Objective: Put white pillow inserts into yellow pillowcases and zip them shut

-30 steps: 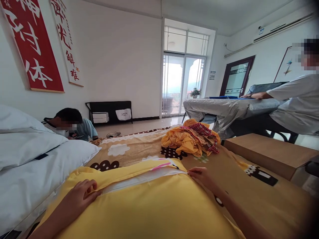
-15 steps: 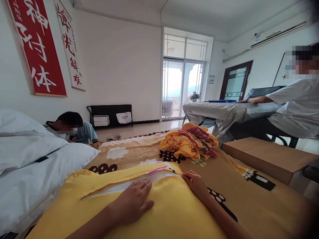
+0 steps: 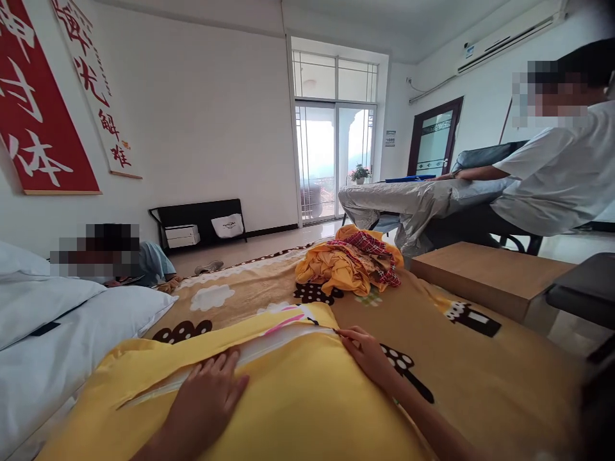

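Pressing flat on the yellow pillow (image 3: 288,397), left hand (image 3: 206,394) lies open w/ fingers spread, just below the open seam (image 3: 250,355). Right hand (image 3: 368,355) pinches the seam's end at 2 o'clock. Pillow sits at 6 o'clock on the blanket (image 3: 480,371); clothes pile (image 3: 348,266) at 12.

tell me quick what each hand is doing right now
Left hand: open, flat on the yellow pillowcase beside its opening.
Right hand: fingers pinched at the end of the opening; what it grips cannot be told.
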{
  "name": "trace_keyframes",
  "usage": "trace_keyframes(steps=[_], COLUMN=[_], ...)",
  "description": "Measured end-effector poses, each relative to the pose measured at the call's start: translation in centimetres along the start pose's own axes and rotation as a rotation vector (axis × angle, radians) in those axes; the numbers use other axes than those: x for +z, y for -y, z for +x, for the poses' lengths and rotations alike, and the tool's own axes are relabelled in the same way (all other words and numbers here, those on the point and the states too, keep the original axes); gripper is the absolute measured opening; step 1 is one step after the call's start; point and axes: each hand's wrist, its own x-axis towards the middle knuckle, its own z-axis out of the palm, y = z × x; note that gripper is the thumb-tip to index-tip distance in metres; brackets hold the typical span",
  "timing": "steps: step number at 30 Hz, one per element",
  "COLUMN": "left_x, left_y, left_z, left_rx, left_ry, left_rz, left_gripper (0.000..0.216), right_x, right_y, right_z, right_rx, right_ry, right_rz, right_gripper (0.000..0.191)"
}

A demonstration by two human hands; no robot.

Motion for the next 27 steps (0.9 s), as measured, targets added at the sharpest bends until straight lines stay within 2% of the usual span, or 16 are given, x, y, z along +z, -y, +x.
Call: trace_keyframes(steps=[3, 5, 7, 9, 11, 13, 17, 19, 21, 24, 27], left_x=[0.3, 0.5, 0.5, -0.1, -1.3, -2.6, -3.7, -2.9, -1.3, 1.6, 3.8], left_y=[2.4, 3.9, 4.7, 4.4, 2.7, -0.4, -7.9, -10.8, -12.6, -13.3, -12.9], left_z=[-0.8, -1.3, -1.8, -2.1, -1.8, -0.9, 3.5, 6.2, 8.4, 9.7, 9.3], left_rx=[0.014, 0.038, 0.116, 0.258, 0.412, 0.523, 0.715, 0.805, 0.813, 0.773, 0.719], left_ry=[-0.041, -0.123, -0.228, -0.345, -0.435, -0.440, -0.221, -0.138, -0.110, -0.124, -0.172], left_rz=[-0.006, 0.020, 0.067, 0.116, 0.123, 0.072, 0.008, 0.026, 0.011, -0.025, -0.058], left_gripper=[0.054, 0.051, 0.044, 0.036, 0.030, 0.029, 0.023, 0.023, 0.027, 0.037, 0.045], right_x=[-0.4, -0.5, -0.4, -0.3, -0.2, -0.2, -0.4, -0.5, -0.7, -1.1, -1.4], right_y=[0.5, 0.9, 1.3, 1.9, 2.4, 3.1, 4.4, 5.0, 5.3, 5.1, 4.4], right_z=[0.6, 1.1, 1.5, 1.9, 2.3, 2.5, 3.0, 3.3, 3.6, 3.8, 3.7], right_rx=[-0.004, 0.004, 0.022, 0.025, 0.001, -0.029, -0.058, -0.078, -0.107, -0.147, -0.187], right_ry=[0.017, 0.023, 0.014, 0.014, 0.043, 0.094, 0.188, 0.226, 0.253, 0.252, 0.238], right_rz=[-0.037, -0.150, -0.268, -0.347, -0.407, -0.483, -0.648, -0.720, -0.776, -0.828, -0.849], right_gripper=[0.040, 0.035, 0.030, 0.027, 0.025, 0.024, 0.023, 0.022, 0.021, 0.020, 0.017])
